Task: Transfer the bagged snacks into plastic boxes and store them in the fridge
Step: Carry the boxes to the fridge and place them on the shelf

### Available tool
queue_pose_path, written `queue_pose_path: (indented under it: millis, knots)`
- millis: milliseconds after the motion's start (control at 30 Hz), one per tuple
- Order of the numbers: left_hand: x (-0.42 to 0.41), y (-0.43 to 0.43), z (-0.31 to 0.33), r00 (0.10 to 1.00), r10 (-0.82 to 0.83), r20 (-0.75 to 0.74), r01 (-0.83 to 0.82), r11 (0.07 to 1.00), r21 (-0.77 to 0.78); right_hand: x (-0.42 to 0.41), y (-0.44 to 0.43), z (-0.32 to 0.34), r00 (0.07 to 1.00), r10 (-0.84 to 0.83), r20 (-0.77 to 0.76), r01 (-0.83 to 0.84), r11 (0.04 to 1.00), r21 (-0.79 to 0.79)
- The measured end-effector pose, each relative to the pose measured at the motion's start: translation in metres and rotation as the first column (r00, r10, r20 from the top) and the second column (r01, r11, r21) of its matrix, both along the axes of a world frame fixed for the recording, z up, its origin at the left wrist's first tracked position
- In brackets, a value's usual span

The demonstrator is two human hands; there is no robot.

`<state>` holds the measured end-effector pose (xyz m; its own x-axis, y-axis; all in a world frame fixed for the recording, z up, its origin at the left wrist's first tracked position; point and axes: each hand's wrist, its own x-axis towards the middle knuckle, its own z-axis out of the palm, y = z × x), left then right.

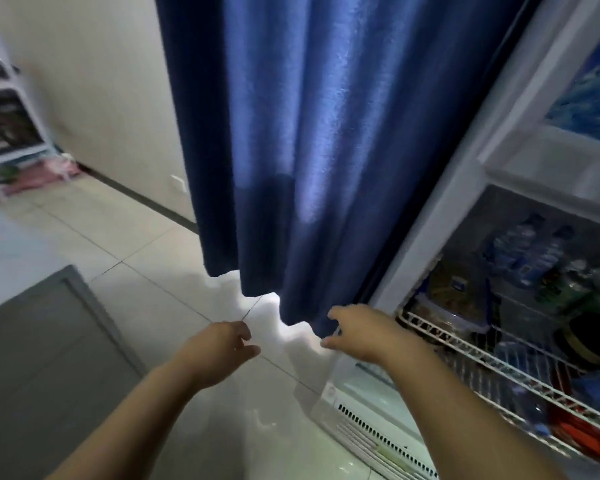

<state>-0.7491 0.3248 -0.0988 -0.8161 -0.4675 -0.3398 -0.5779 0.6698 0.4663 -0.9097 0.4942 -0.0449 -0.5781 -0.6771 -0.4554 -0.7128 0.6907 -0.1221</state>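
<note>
The fridge [440,258] stands open at the right, its white wire shelves [471,344] holding bottles and packets. A clear plastic box with blue clips [458,306] sits on the upper wire shelf near the front. My right hand [357,329] hovers just left of the fridge frame at the hem of a blue curtain, fingers loosely curled and holding nothing. My left hand [222,344] hangs over the tiled floor, fingers relaxed and empty.
A dark blue curtain [309,150] hangs in the middle, reaching near the floor. A grey cabinet or table edge [42,341] is at the lower left. A white rack [7,109] stands far left by the wall. The fridge's vent grille [378,434] is low down.
</note>
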Motion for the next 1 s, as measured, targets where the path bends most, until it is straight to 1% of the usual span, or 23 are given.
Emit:
queue_pose_path:
  millis: [100, 200, 300, 367, 467, 567, 667, 833, 933, 1000]
  knots:
    - [0.083, -0.030, 0.003, 0.992, 0.122, 0.019, -0.121, 0.992, -0.015, 0.062, -0.049, 0.005, 0.991, 0.136, 0.011, -0.136, 0.991, 0.002]
    - [0.171, -0.052, 0.007, 0.965, 0.261, 0.028, -0.261, 0.965, -0.028, 0.131, -0.096, 0.013, 0.960, 0.279, 0.021, -0.279, 0.960, -0.012]
    - [0.260, -0.065, 0.013, 0.915, 0.403, 0.021, -0.401, 0.914, -0.064, 0.205, -0.138, 0.017, 0.909, 0.415, 0.037, -0.413, 0.909, -0.047]
    - [0.317, -0.068, 0.018, 0.872, 0.490, 0.016, -0.487, 0.869, -0.087, 0.255, -0.163, 0.019, 0.856, 0.515, 0.055, -0.512, 0.857, -0.054]
    - [0.401, -0.064, 0.027, 0.777, 0.629, -0.024, -0.627, 0.770, -0.114, 0.328, -0.196, 0.021, 0.755, 0.654, 0.054, -0.653, 0.757, -0.036]
    - [0.476, -0.056, 0.033, 0.652, 0.757, -0.045, -0.756, 0.644, -0.118, 0.396, -0.222, 0.024, 0.640, 0.767, 0.057, -0.766, 0.642, -0.037]
    - [0.538, -0.046, 0.037, 0.528, 0.847, -0.061, -0.847, 0.518, -0.121, 0.459, -0.244, 0.026, 0.515, 0.855, 0.060, -0.855, 0.518, -0.042]
    - [0.628, -0.033, 0.043, 0.336, 0.937, -0.092, -0.936, 0.322, -0.138, 0.562, -0.281, 0.031, 0.284, 0.959, 0.018, -0.959, 0.284, -0.017]
    - [0.678, -0.033, 0.047, 0.262, 0.957, -0.122, -0.959, 0.243, -0.146, 0.625, -0.302, 0.034, 0.177, 0.984, 0.016, -0.984, 0.177, -0.036]
    - [0.710, -0.037, 0.051, 0.206, 0.969, -0.136, -0.972, 0.186, -0.146, 0.668, -0.317, 0.036, 0.083, 0.997, -0.002, -0.995, 0.083, -0.054]
